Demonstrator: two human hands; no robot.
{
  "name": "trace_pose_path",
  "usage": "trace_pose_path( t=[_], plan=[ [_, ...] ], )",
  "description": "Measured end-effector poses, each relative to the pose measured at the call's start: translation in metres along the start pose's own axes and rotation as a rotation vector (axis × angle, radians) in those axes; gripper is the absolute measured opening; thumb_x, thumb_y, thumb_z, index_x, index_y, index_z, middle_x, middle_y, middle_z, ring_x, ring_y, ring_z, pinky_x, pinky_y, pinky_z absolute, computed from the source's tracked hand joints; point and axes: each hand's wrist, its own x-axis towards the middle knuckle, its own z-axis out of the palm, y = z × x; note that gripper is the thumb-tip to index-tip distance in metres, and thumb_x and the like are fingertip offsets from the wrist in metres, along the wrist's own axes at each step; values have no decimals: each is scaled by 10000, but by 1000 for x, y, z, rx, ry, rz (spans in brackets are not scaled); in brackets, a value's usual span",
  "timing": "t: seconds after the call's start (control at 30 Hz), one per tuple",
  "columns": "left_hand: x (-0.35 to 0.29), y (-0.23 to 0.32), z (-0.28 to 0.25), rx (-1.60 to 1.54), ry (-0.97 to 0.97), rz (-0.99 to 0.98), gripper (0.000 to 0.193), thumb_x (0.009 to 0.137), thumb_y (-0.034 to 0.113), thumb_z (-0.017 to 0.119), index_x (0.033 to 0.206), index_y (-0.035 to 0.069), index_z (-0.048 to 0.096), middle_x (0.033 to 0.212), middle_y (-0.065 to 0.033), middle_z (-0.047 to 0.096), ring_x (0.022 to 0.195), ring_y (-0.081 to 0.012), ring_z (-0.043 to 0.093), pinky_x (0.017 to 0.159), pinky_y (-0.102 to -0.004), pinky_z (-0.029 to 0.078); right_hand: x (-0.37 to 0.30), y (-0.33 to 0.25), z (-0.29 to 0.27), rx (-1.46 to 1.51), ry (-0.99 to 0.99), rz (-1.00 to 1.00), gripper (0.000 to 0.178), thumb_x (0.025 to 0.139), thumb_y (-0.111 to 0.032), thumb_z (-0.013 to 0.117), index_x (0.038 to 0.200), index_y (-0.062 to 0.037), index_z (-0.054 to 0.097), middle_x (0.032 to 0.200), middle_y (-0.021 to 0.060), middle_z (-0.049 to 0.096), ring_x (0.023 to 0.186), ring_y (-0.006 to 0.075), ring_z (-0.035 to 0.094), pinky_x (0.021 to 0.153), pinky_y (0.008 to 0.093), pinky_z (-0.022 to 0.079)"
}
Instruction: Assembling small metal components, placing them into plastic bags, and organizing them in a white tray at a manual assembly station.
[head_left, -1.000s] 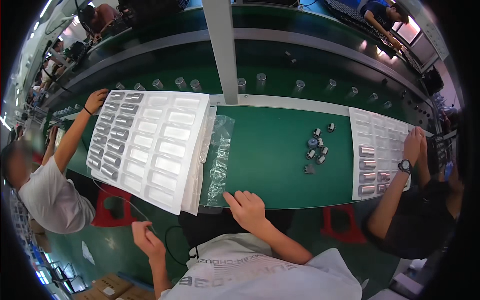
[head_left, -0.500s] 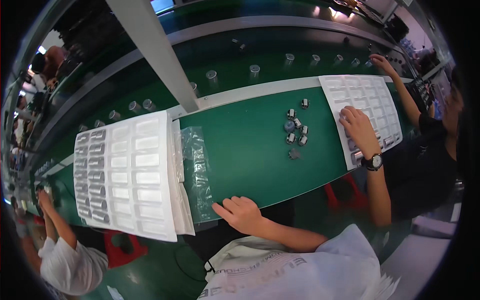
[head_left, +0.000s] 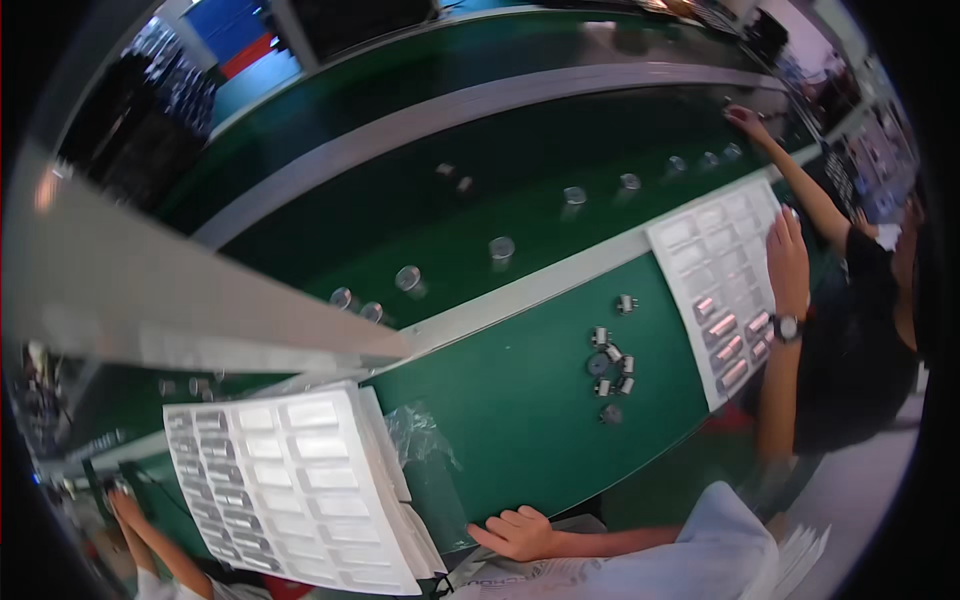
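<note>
Resting right hand (head_left: 520, 532) on table edge (head_left: 560, 500).

The desk (head_left: 530, 400) is dark green with a pale grey edge strip; the blister tray (head_left: 290, 480) is white; the small parts (head_left: 610, 365) are silvery grey.

green bench (head_left: 520, 400) carries white blister trays (head_left: 290, 490), a clear bag (head_left: 425, 450), small metal parts (head_left: 610, 365).

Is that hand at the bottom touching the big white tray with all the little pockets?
Apart. The head view shows the right hand resting at the green table's near edge, with a strip of table and crumpled clear plastic bag between it and the white tray.
</note>
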Motion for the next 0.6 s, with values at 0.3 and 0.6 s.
trace_pose_path(
  t=[0.3, 0.6],
  plan=[
    [3, 15, 17, -254, -130, -112, 346, 919, 377, 596, 985, 48, 680, 818, -95, 627, 698, -263, 607, 611, -407, 488, -4, -2, 8, -7, 192, -97, 211, 707, -168, 656, 914, -181, 697, 710, -57, 456, 587, 90, 450, 527, 265, 282],
    [-131, -64, 94, -673, -85, -384, 350, 914, 394, 601, 975, 60, 686, 762, -56, 609, 641, -213, 591, 562, -367, 485, 1, 9, 8, 78, 78, -154, 281, 723, -175, 681, 1004, -162, 694, 771, -35, 509, 585, 133, 468, 517, 293, 310]
  ],
)
